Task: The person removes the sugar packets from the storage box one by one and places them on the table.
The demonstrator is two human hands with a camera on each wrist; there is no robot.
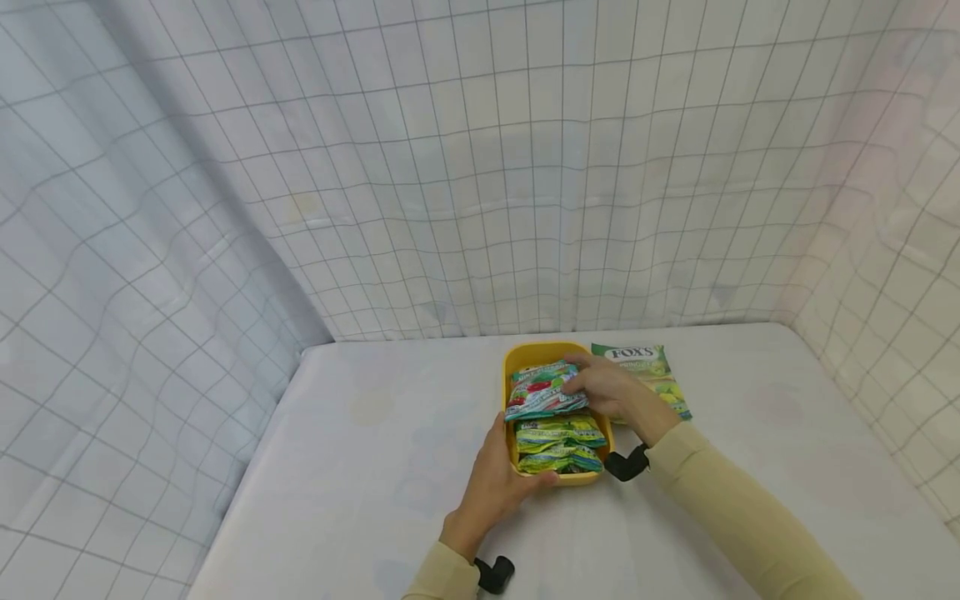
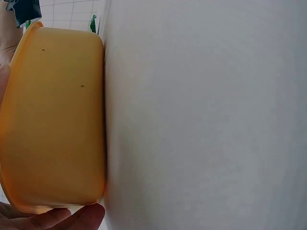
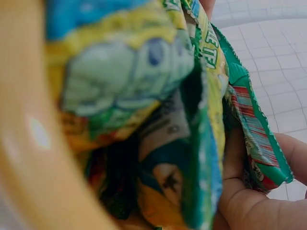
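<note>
A yellow plastic tub (image 1: 551, 349) stands on the table, packed with several snack-like packets. My left hand (image 1: 495, 475) grips its near left corner, thumb along the front and fingers at the left side. In the left wrist view, fingertips (image 2: 86, 218) press against the tub's wall (image 2: 53, 120). My right hand (image 1: 606, 385) pinches a green and red packet (image 1: 542, 390) at its right edge, over the back half of the tub. That packet (image 3: 256, 136) shows between thumb and fingers in the right wrist view. Yellow-green packets (image 1: 558, 458) lie in the tub's front half.
A green bag marked FOX'S (image 1: 662, 375) lies flat right of the tub, partly covered by my right hand. White cloth with a grid pattern (image 1: 525, 183) hangs behind the table and along both sides. The white tabletop (image 1: 375, 450) extends left and right.
</note>
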